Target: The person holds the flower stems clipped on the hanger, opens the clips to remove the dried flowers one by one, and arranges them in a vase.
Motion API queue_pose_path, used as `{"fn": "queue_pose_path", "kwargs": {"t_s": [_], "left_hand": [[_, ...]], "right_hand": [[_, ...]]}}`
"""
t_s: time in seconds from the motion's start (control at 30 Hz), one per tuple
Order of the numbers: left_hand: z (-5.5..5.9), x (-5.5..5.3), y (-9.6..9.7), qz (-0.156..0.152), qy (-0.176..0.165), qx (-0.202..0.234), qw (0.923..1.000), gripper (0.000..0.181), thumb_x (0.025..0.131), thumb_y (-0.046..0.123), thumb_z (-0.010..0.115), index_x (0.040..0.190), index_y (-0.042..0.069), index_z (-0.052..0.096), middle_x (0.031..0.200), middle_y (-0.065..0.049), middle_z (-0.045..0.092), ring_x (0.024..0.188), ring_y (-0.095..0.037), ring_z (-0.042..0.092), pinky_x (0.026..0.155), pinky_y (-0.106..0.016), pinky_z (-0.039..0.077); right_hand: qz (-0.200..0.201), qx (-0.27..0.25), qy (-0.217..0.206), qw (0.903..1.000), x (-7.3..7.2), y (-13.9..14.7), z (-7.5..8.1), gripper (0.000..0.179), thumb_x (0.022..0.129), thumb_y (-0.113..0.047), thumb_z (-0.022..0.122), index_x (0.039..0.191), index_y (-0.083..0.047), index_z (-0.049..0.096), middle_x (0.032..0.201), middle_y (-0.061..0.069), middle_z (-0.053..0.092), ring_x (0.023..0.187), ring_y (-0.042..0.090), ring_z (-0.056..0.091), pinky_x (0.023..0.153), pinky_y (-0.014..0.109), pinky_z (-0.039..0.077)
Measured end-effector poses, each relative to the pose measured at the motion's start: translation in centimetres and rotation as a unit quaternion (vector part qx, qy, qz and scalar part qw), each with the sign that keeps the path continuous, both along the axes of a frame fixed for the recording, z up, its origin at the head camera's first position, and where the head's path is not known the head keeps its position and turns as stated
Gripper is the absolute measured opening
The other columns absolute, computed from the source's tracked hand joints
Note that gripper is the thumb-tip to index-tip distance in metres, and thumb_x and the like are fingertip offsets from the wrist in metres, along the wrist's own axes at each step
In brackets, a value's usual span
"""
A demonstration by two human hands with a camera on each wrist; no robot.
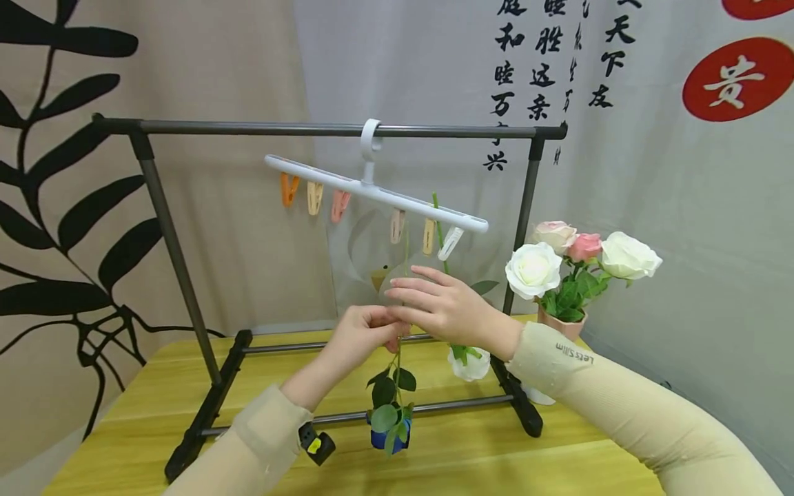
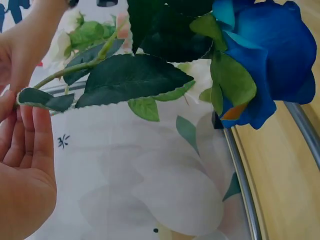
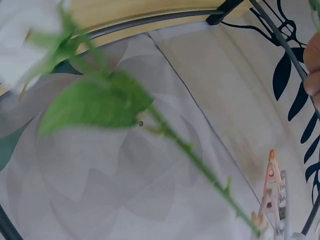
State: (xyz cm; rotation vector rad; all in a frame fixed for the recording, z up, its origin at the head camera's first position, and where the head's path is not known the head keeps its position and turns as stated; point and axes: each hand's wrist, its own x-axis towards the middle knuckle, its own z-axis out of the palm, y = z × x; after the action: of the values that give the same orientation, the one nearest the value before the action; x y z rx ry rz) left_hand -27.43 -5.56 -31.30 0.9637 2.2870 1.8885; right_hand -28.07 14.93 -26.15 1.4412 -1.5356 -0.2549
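Note:
A blue rose [image 2: 277,60] hangs head down on its leafy stem, under the hanger. My left hand [image 1: 366,329] pinches that stem between thumb and fingertips. The right hand [image 1: 455,310] meets it there, index finger at the stem, other fingers fanned out; its thumb is hidden in the head view. Above them, a white hanger [image 1: 372,189] with several coloured clips hangs tilted from the rack bar. The rose's stem runs up near a pale pink clip [image 1: 397,226]; whether the clip grips it I cannot tell. A white rose [image 1: 469,365] hangs head down near the white clip [image 1: 451,243].
A dark metal rack [image 1: 248,127] stands on the yellow wooden table [image 1: 335,468], its posts on both sides of the hands. At the right, a pot [image 1: 561,325] holds white and pink roses. A printed curtain [image 1: 236,227] hangs behind.

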Motion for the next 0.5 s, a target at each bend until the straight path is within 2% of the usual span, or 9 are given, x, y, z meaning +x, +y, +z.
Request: {"fn": "queue_pose_path", "kwargs": {"t_s": [0.1, 0.27, 0.37, 0.5], "left_hand": [[0.0, 0.3, -0.1, -0.008, 0.007, -0.006, 0.9999, 0.020, 0.092, 0.020, 0.069, 0.092, 0.001, 0.074, 0.071, -0.005, 0.067, 0.067, -0.021, 0.061, 0.072, -0.035, 0.053], [0.0, 0.5, -0.7, -0.041, 0.010, -0.020, 0.9989, 0.022, 0.094, 0.019, 0.066, 0.093, -0.001, 0.073, 0.083, -0.009, 0.070, 0.073, -0.021, 0.062, 0.074, -0.038, 0.054], [0.3, 0.4, -1.5, -0.050, 0.009, -0.024, 0.9984, 0.024, 0.096, 0.020, 0.063, 0.099, -0.002, 0.072, 0.088, -0.010, 0.070, 0.078, -0.024, 0.064, 0.077, -0.042, 0.055], [1.1, -0.4, -2.5, -0.035, 0.016, -0.011, 0.9992, 0.026, 0.099, 0.021, 0.059, 0.102, -0.002, 0.071, 0.091, -0.010, 0.070, 0.080, -0.027, 0.063, 0.076, -0.039, 0.055]], "right_hand": [[0.019, 0.004, 0.006, 0.9998, -0.2, 0.2, -0.1, 0.012, 0.095, -0.005, 0.062, 0.104, -0.007, 0.071, 0.112, 0.008, 0.068, 0.113, 0.023, 0.060, 0.106, 0.041, 0.038], [0.049, 0.000, -0.009, 0.9987, 0.2, 0.6, -0.3, 0.016, 0.098, -0.005, 0.056, 0.101, -0.006, 0.071, 0.104, 0.009, 0.069, 0.106, 0.024, 0.064, 0.102, 0.040, 0.042], [0.066, -0.023, -0.012, 0.9975, 0.9, 1.0, -0.4, 0.018, 0.099, -0.004, 0.055, 0.101, -0.005, 0.072, 0.102, 0.010, 0.069, 0.102, 0.024, 0.065, 0.098, 0.040, 0.046], [0.096, -0.077, -0.018, 0.9923, 2.7, 1.5, -0.1, 0.017, 0.098, -0.004, 0.056, 0.100, -0.004, 0.073, 0.098, 0.011, 0.069, 0.095, 0.026, 0.068, 0.088, 0.043, 0.052]]}}
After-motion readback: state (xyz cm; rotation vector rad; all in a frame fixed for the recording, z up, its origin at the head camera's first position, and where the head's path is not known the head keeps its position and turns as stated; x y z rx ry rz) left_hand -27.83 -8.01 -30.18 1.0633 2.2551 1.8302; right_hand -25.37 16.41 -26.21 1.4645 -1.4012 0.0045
